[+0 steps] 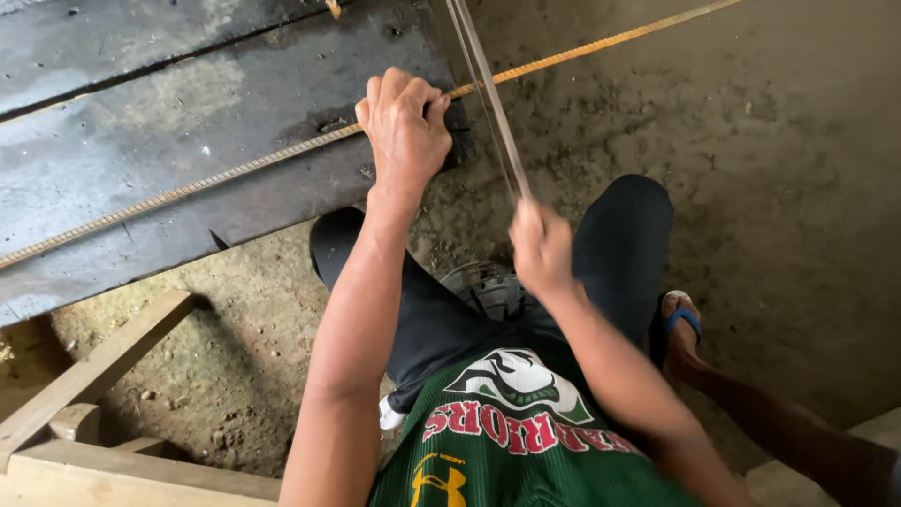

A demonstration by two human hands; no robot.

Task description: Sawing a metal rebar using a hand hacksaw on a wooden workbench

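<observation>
Head view showed the left hand (pixel 404 127) fisted tight around a long, ribbed, rust-coloured steel bar (pixel 188 186) lying diagonally across a dark weathered wooden plank (pixel 141 113). The right hand (pixel 542 249), nearer the body, gripped a blurred thin metal saw blade (pixel 488 94) crossing the bar just beside that fist.

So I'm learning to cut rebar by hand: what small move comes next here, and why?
Probably another saw stroke. The left hand pins the ribbed bar on the dark plank, the right hand holds the blurred hacksaw across it, and the bar looks unsevered.
</observation>
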